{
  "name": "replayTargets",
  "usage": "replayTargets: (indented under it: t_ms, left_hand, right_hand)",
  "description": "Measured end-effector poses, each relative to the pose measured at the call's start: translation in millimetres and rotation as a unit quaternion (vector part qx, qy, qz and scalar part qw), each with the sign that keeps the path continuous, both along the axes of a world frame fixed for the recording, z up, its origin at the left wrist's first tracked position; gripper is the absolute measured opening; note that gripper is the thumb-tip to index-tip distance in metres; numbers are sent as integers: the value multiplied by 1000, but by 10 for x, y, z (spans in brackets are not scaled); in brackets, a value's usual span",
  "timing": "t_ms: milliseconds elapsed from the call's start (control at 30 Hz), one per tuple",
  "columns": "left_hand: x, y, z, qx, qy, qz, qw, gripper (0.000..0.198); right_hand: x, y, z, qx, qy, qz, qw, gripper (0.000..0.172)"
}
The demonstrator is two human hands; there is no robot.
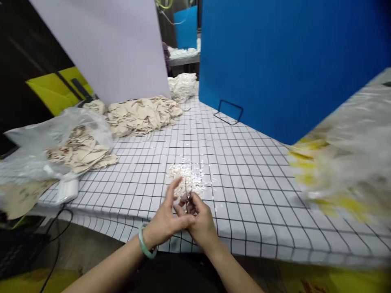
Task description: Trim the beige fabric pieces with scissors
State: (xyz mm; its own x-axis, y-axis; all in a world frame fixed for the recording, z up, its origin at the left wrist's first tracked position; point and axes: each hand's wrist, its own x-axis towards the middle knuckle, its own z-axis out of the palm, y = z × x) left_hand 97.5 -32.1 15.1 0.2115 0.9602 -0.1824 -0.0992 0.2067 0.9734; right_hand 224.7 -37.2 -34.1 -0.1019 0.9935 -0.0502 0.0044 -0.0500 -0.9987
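Observation:
My left hand (165,221), with a pale green bangle (146,242) at the wrist, has its index finger and thumb spread. Its thumb reaches across to my right hand (202,221), and nothing can be made out in its grasp. The fingers of my right hand are curled around a small, thin metal tool (189,197); its exact shape is blurred. Both hands are over the near edge of the checkered cloth (247,195). Just beyond the fingertips lies a scattered pile of small white pieces (194,179).
Cream fabric pieces (142,114) are heaped at the back left. A clear plastic bag (87,120) holds more at the left. A blue panel (275,65) and a pale lilac panel (122,49) stand behind. Clear and yellow plastic (354,162) lies at the right.

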Motion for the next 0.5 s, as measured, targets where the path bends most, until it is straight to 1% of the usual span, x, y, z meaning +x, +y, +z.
replayTargets:
  t_ms: [33, 67, 133, 200, 300, 367, 400, 467, 500]
  left_hand:
    - [-43, -55, -4, 6, 15, -32, 999, 88]
    - [-100, -101, -5, 15, 26, -59, 998, 86]
    - [-258, -167, -5, 56, 68, -85, 992, 70]
    - [-453, -204, -11, 115, 130, -103, 979, 62]
    - [-738, -212, -50, 199, 197, -141, 950, 69]
    - [-883, -188, -90, 235, 219, -142, 936, 72]
    - [-940, -171, -110, 244, 225, -132, 934, 71]
    - [-1031, -133, -151, 240, 228, -101, 938, 66]
    - [-1070, -113, -173, 232, 223, -83, 943, 63]
  right_hand:
    - [-56, -22, -6, -9, 20, 31, 999, 18]
    - [-122, -45, -13, -18, 41, 55, 997, 20]
    - [-265, -89, -26, -39, 78, 99, 991, 27]
    - [-396, -106, -35, -54, 100, 150, 982, 33]
    - [-526, -53, -28, -50, 107, 225, 967, 36]
    - [-574, 19, -28, -40, 101, 248, 963, 40]
    - [-594, 56, -37, -37, 96, 253, 962, 43]
    - [-651, 120, -85, -40, 87, 242, 966, 50]
    - [-695, 148, -123, -48, 83, 223, 970, 53]
